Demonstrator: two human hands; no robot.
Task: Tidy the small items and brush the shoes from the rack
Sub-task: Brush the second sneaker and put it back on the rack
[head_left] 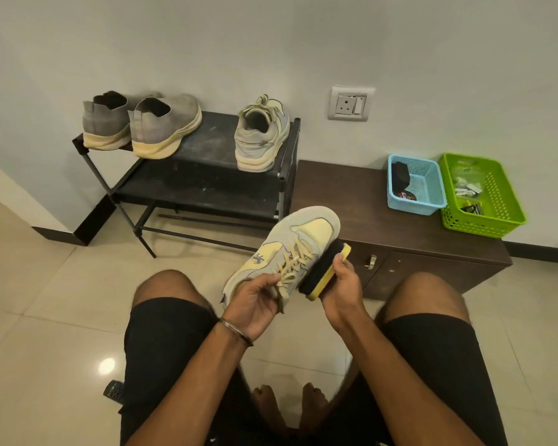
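I hold a grey and pale yellow sneaker point(300, 239) above my knees, toe pointing away. My left hand point(255, 300) grips its heel end, fingers curled by the laces. My right hand point(343, 289) grips a yellow-backed brush point(322, 273), whose black bristles press against the sneaker's right side. The matching sneaker point(261, 136) stands on the top of the black shoe rack point(207, 146), heel toward me. A pair of grey slip-on shoes point(142, 123) sits at the rack's left end.
A low brown cabinet point(351, 201) stands right of the rack, carrying a blue basket point(432, 188) with dark items and a green basket point(496, 204) with small items. A wall socket point(351, 103) is above. A remote point(115, 391) lies on the tiled floor near my left leg.
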